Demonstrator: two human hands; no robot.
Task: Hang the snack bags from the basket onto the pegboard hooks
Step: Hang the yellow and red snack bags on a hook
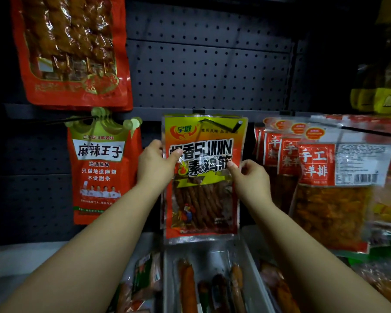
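Fingers of the left hand (155,162) pinch the left edge of an orange snack bag (202,175); fingers of the right hand (251,177) pinch its right edge. Between them the bag hangs upright, long axis vertical. Just above the fingers, a black hook (221,127) crosses the bag's top strip; whether it is threaded through, I cannot tell. Both hands sit equally near.

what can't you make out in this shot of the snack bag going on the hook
- Head view: the basket is out of frame.
- Whether the hook passes through the orange snack bag held by the left hand and right hand: glare hides the hole.
- Yellow packets: dark, cut off at right edge.
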